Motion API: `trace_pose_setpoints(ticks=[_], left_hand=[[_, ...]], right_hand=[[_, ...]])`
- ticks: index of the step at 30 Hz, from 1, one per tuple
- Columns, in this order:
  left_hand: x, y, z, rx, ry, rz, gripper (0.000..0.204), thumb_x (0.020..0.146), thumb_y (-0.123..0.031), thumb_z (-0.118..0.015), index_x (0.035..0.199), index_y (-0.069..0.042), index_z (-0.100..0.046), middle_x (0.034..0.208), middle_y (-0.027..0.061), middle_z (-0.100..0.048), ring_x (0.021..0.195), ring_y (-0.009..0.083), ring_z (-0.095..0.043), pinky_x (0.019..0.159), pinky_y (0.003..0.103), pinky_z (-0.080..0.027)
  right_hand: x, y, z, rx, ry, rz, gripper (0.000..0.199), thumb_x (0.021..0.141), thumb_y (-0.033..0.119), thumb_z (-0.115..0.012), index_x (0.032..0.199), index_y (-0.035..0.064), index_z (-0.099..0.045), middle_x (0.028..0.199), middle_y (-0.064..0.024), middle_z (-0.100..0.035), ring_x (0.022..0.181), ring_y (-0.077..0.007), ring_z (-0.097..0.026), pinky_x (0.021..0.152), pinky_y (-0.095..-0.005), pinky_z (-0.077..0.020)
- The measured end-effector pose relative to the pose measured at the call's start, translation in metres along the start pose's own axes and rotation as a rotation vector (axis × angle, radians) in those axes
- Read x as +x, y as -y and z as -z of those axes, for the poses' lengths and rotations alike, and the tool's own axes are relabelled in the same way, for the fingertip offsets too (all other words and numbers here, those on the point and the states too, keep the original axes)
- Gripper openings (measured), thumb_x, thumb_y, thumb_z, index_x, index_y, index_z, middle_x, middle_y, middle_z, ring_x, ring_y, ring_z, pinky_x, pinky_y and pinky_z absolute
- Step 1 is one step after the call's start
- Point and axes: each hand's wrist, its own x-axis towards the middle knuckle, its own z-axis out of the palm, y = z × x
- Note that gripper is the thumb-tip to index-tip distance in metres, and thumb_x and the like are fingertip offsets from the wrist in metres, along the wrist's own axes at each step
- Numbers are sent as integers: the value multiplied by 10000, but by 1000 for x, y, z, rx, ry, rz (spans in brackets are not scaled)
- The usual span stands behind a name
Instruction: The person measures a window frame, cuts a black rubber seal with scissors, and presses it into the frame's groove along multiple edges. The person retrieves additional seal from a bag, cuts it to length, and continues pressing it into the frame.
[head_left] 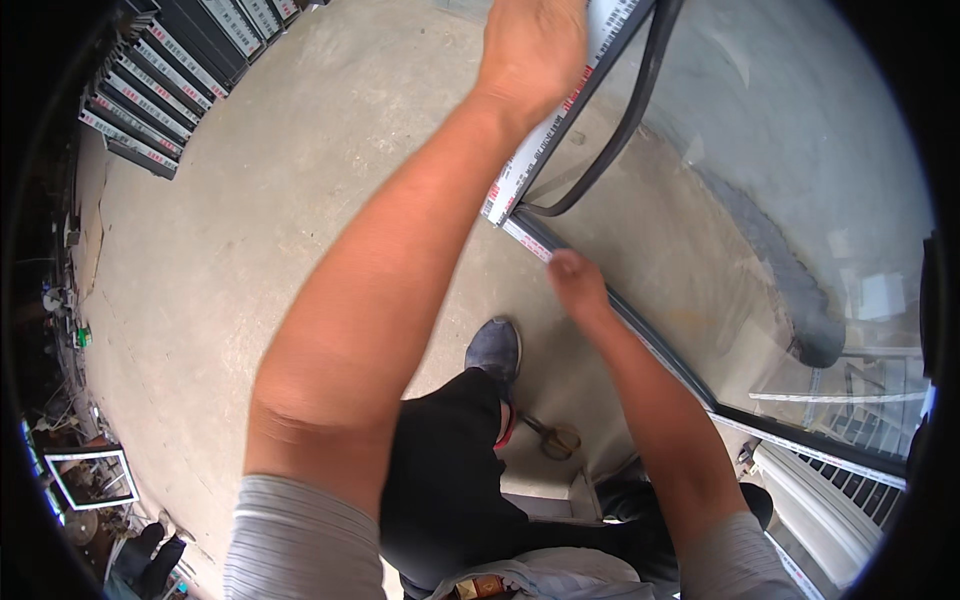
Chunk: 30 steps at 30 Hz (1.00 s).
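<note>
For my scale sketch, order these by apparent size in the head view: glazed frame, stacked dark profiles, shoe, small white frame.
1. Glazed frame
2. Stacked dark profiles
3. Shoe and small white frame: too alike to rank.

Apparent scissors [546,431] lie left of the frame [660,343].

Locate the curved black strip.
In the head view, the black strip sits upper right of centre, bowed out beside the frame, right of the left hand, its lower end near the frame's corner.
</note>
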Motion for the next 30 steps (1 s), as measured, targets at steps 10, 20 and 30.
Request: trace_pose_setpoints(ticks=[10,20,30], left_hand=[[3,24,-13,154,-228,-86,707,1148,-463,-234,952,67,-659,770,244,-660,731,366,-618,731,469,-479],[6,35,-21,79,-256,-134,728,1153,-460,-185,969,58,-662,792,188,-681,746,302,-620,734,412,-486],[8,45,-14,191,-305,-201,686,1158,-425,-187,1025,65,-648,893,231,-697,823,352,-636,825,433,-484]], right_hand=[[79,31,-82,-71,-160,121,303,1003,161,-509,787,-27,-606,734,-299,-652,683,-498,-650,651,-555,-543],[86,69,-63,199,235,-275,402,873,200,-532,1157,-67,-626,1098,-303,-694,1030,-472,-675,872,-429,-563],[81,114,-9,224,334,-390,480,934,283,-569,1254,-66,-649,1110,-271,-716,1029,-353,-715,853,-404,-536]])
